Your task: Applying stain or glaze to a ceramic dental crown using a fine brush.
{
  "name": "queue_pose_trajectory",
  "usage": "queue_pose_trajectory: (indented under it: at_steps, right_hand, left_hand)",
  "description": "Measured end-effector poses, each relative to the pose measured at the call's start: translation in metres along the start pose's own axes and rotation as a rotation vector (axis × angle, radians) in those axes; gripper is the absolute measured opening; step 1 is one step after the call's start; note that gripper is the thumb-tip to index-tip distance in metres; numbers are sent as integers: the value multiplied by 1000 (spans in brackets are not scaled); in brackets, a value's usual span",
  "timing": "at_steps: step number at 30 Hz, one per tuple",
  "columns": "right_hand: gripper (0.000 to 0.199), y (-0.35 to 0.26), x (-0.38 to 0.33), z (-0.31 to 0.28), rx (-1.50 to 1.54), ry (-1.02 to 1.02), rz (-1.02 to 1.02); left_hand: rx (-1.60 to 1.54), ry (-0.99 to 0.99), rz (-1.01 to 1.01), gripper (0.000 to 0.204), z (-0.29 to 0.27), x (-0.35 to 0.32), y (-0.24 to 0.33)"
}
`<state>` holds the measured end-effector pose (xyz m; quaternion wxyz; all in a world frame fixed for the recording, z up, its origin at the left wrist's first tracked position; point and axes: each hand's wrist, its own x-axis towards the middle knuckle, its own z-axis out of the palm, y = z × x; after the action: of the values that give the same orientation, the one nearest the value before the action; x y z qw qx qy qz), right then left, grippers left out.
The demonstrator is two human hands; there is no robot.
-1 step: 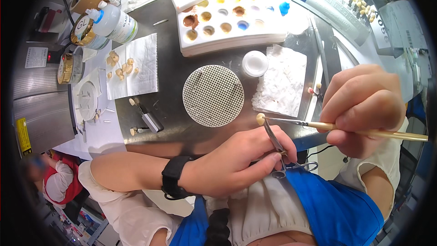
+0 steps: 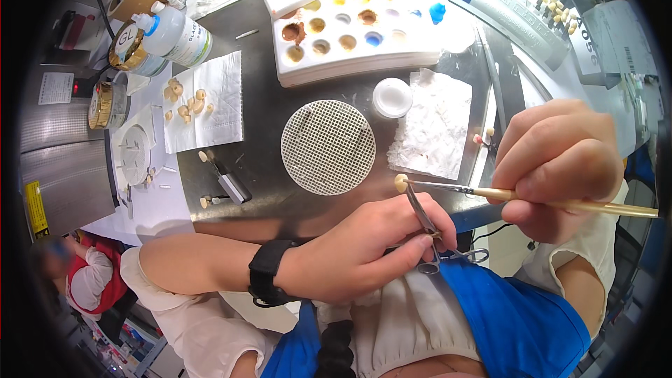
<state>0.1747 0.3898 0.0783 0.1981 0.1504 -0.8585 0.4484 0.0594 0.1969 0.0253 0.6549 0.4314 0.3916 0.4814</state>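
Left hand: my left hand point(image 2: 364, 248) pinches slim metal forceps point(image 2: 422, 220), which grip a small cream tooth-shaped piece point(image 2: 400, 183) just above the bench edge.
Right hand: my right hand point(image 2: 560, 161) is closed round a thin wooden-handled brush point(image 2: 560, 203), its tip touching the piece.
Change: nothing has shifted since the frame before; brush on piece, both hands steady.
Nearby: round white honeycomb tray point(image 2: 327, 147), white paint palette point(image 2: 350, 35), crumpled white tissue point(image 2: 434, 126).

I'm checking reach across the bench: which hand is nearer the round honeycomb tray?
Left. The left hand sits just below the round honeycomb tray, holding forceps. The right hand is farther off to its right, holding a brush.
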Motion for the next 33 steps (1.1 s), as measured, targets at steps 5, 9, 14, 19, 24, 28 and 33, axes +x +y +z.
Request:
queue_pose_trajectory:
  at_steps: [5,9,14,19,24,28,33]
  right_hand:
    - [26,-1,2,-2,54,-29,-11]
    - [25,2,5,-6,129,-23,-99]
    - [16,15,10,-14,-93,65,168]
    - [12,24,12,-12,-188,-62,254]
    - [13,28,11,-10,-201,-69,263]
    - [13,29,11,-9,-168,-57,311]
    - [10,25,11,-11,-119,-11,170]
  left_hand:
    - [-10,7,-15,21,-1,0,0]
    - [54,-11,30,20,-1,0,-1]
    - [-66,8,6,19,-1,-1,-2]
    - [-60,30,82,24,0,0,-3]
    - [-93,16,-9,24,-1,-2,0]
    - [-203,61,-40,23,2,-2,-1]
    - [-282,64,-21,21,3,-2,-4]
